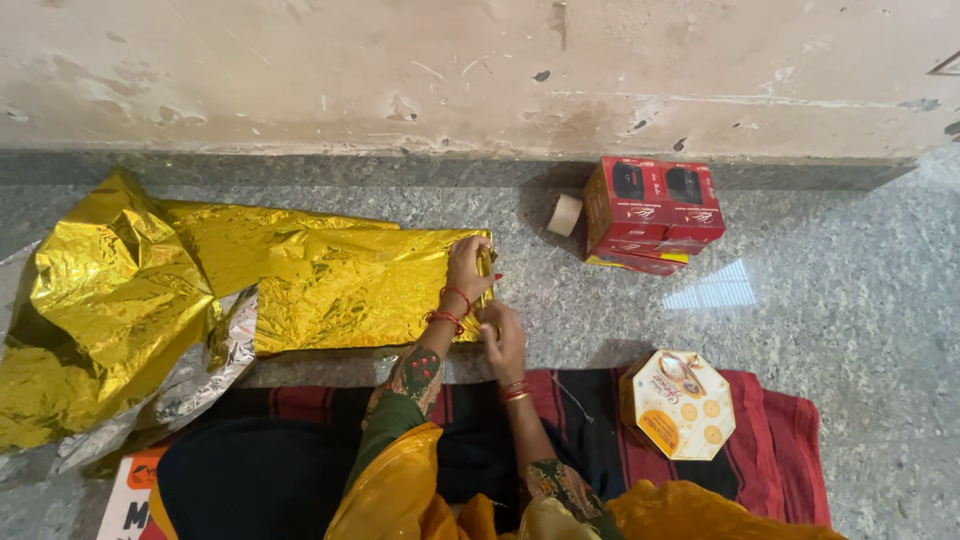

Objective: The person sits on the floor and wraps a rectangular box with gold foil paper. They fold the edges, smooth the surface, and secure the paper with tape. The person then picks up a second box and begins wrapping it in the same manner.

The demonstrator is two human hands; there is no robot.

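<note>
A large crinkled sheet of gold foil wrapping paper [300, 280] lies spread on the grey stone floor, bunched up at the left with its silver underside showing. My left hand [466, 266] presses down on the sheet's right edge, fingers closed over it. My right hand [503, 340] pinches the same edge just below, at the near right corner. Both wrists wear red bangles and thread.
A roll of tape [565, 214] stands by the wall, beside stacked red boxes [650, 215]. An octagonal yellow tin [679, 402] rests on a red-and-black cloth [780, 440] at my knees. A white-and-orange box [130, 495] is at the lower left.
</note>
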